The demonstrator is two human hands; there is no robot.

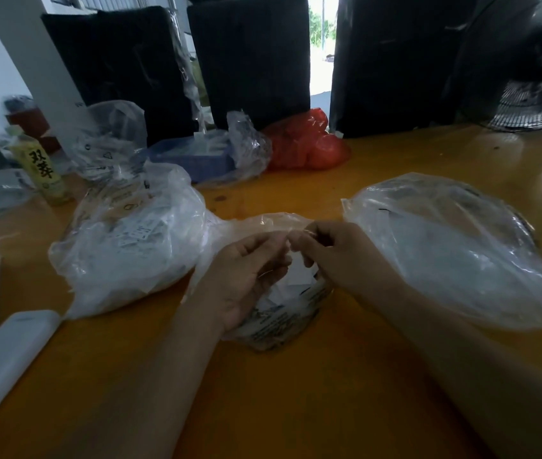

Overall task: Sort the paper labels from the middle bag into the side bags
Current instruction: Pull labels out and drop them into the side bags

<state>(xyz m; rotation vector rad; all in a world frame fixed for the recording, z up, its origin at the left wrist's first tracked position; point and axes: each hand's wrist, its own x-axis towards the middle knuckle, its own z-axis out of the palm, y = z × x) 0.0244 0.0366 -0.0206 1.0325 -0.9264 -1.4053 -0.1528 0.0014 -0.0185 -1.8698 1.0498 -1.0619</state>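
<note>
Nearest, at the left edge of the yellow-orange bench, a white flat case lying slantwise. Above the middle bag, both hands meeting fingertip to fingertip: left hand palm up with fingers curled, right hand knuckles up with fingers bent inward, together pinching something small and pale, too blurred to name for certain. Beneath them, in the open clear bag, loose white paper labels and printed slips. To the left, touching the middle bag, a bulging clear left bag full of printed labels. To the right, just beside the right wrist, a puffed clear right bag with pale contents. Further back on the left, a yellow-labelled bottle, then another clear bag, a blue tray wrapped in plastic, and a red bag. Farthest, dark upright panels and a fan grille at the right.
</note>
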